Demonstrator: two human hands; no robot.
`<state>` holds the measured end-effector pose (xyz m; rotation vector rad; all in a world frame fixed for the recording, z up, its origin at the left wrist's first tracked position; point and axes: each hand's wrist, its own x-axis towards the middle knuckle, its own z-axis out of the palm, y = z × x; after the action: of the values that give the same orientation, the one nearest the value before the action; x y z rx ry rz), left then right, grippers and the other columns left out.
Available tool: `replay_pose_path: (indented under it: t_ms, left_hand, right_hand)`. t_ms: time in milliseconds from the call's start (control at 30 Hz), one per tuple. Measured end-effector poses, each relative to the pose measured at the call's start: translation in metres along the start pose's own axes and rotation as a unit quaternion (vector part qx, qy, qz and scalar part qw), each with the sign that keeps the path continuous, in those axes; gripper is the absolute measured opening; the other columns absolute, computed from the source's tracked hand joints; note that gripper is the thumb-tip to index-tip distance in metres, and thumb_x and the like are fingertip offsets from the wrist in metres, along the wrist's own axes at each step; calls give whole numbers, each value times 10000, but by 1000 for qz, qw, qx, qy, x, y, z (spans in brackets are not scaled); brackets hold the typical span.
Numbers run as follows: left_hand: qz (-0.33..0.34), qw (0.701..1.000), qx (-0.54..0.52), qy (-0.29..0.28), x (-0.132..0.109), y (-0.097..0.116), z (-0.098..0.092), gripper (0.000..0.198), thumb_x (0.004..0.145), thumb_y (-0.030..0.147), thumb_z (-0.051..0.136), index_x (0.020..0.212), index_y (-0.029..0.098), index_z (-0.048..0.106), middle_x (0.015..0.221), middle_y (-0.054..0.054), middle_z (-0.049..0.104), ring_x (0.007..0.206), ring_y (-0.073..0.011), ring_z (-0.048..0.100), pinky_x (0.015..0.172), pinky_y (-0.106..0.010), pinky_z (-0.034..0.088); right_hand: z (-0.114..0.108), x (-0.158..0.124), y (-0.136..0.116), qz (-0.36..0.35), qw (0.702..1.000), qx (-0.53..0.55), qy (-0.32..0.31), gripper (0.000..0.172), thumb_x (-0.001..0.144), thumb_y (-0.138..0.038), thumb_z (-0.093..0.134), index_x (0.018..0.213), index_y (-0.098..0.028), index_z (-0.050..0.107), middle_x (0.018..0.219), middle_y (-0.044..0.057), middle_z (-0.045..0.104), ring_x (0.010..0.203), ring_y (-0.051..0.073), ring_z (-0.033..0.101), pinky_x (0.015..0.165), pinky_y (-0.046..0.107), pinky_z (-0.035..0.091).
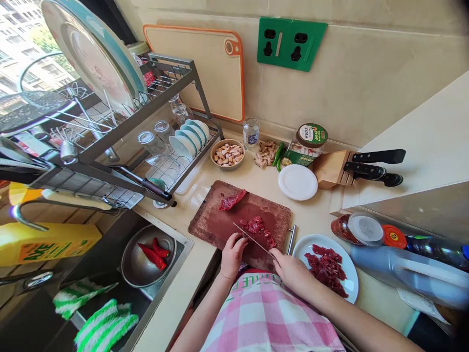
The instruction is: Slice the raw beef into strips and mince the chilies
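Observation:
My right hand point(288, 268) is wrapped round the handle of a kitchen knife point(252, 238). Its thin blade points up and left across the brown cutting board point(205, 222). Beside the blade, my left hand point(233, 255) is closed with its fingers curled at the board's near side; whatever it holds is hidden. Small cut pieces of red raw meat point(255, 225) lie just beyond the blade, and a larger meat chunk point(233, 200) rests near the board's far edge. To the right of my right hand, a white plate point(352, 271) bears a heap of sliced meat point(329, 274).
Left of the board is a sink with a metal bowl point(128, 259) of red chillies. Behind stand a bowl of garlic point(227, 154), ginger point(266, 154), green chillies point(279, 155), a small white plate point(298, 182) and a knife block point(331, 168). A dish rack point(146, 156) rises at left.

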<state>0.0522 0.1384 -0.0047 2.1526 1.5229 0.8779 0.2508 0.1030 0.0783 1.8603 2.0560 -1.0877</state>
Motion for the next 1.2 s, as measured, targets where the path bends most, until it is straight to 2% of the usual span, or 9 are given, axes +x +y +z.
replay_pose_path:
  t_ms: [133,300,433,567,733,867,967,1133,1200]
  left_hand:
    - [5,1000,14,0,-1,-3,2,226,860,221,443,920,218,661,912,-47,608,856,-158,568,759,-290,505]
    - [0,999,34,-10,0,-7,7,263,857,173,411,946,208,656,987,-59,626,944,-184,571,808,-307,495]
    - [7,999,39,0,1,-7,8,266,859,166,400,938,194,653,967,-61,634,912,-174,586,792,-301,507]
    - [11,999,36,23,1,-6,9,237,860,177,417,896,188,652,955,-59,636,887,-158,598,780,-290,519]
    - [15,998,37,55,1,-7,11,200,853,188,450,886,196,647,952,-52,640,885,-155,608,770,-285,529]
    - [24,999,20,44,1,-7,11,196,854,166,446,873,185,640,924,-53,634,860,-142,605,768,-271,527]
    - [13,999,15,41,1,-6,10,192,853,162,448,870,180,638,936,-56,629,873,-144,600,771,-272,525]
    - [4,1000,16,14,5,-3,6,219,863,175,430,864,191,648,932,-49,631,852,-140,606,753,-262,523]
    - [6,1000,13,17,6,-1,4,214,863,188,436,871,193,650,927,-48,629,840,-136,604,745,-255,522]
  right_hand:
    - [0,-25,12,10,999,39,18,332,884,-247,289,1166,-248,465,884,44,665,775,151,620,622,221,366]
    - [0,-33,4,4,1000,-14,11,401,854,-202,322,1229,-267,447,868,45,664,753,153,622,595,209,368]
    - [2,-40,11,16,998,-59,-15,433,836,-159,326,1240,-268,435,857,54,664,731,173,634,548,217,356]
    - [2,-37,10,31,996,-73,-50,402,836,-139,324,1194,-262,460,826,55,671,711,184,641,526,223,328]
    - [1,-25,4,8,998,-44,-42,343,844,-157,319,1140,-244,468,779,50,675,690,179,635,495,228,272]
    - [3,-33,12,15,997,-50,-61,323,841,-154,330,1117,-251,467,778,36,675,675,171,632,493,229,250]
    - [3,-21,3,15,997,-52,-63,288,848,-154,322,1077,-244,472,762,34,673,669,168,631,489,229,250]
    - [0,24,-31,18,996,-83,-12,256,876,-186,295,1059,-239,467,816,52,671,695,172,637,511,223,296]
    - [-2,27,-31,11,997,-77,-5,255,882,-199,294,1064,-241,468,822,53,670,713,172,637,535,224,318]
